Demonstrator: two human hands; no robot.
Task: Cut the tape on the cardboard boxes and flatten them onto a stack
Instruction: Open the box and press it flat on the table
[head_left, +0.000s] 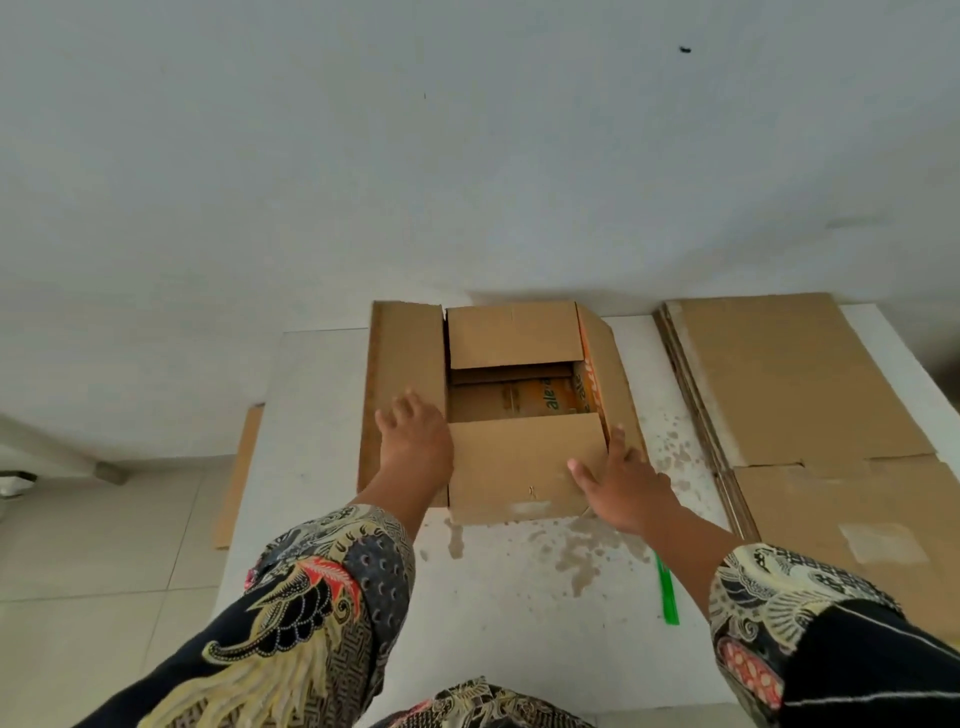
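while flaps gape, box (519, 457) sits between open hands.

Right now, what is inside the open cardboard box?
Through the open top of the cardboard box only its inner flaps show, brown with orange and green print. The near and far top flaps cover the rest, so anything beneath them is hidden.

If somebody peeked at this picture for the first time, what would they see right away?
Right in the middle, an open cardboard box sits on the white table, its flaps spread wide. The left hand and right hand, coming from colourful patterned sleeves, reach to the flaps on either side. To the right lies a stack of flattened cardboard, with a green cutter near it.
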